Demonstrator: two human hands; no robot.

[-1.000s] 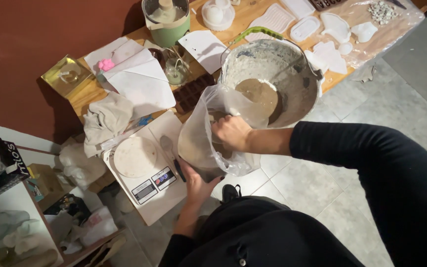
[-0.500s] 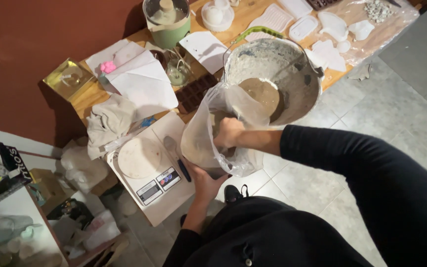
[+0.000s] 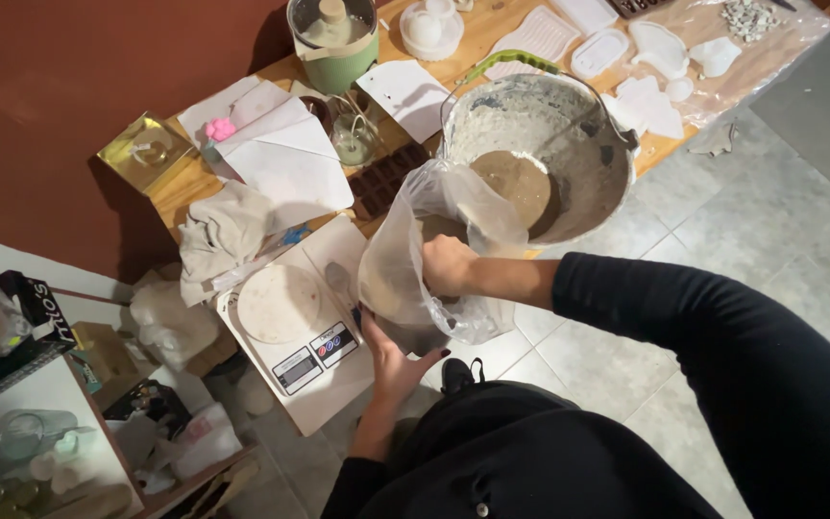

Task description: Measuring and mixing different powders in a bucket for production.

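Clear plastic bag of grey powder (image 3: 405,279) is cupped underneath by left hand (image 3: 391,360), near white kitchen scale (image 3: 290,322); right hand (image 3: 449,264) is plunged inside, grip hidden; grey metal bucket (image 3: 569,125) sits just beyond.

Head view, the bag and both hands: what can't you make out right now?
- Right hand fingers: inside the plastic bag, hidden by its cloudy film; whether they hold anything cannot be told.
- Left hand palm: pressed under the bag, hidden by it.
- Bag's contents: only a dark mass through the film.
- Kitchen scale display: too small to read.
- Bucket near wall: covered by the bag.
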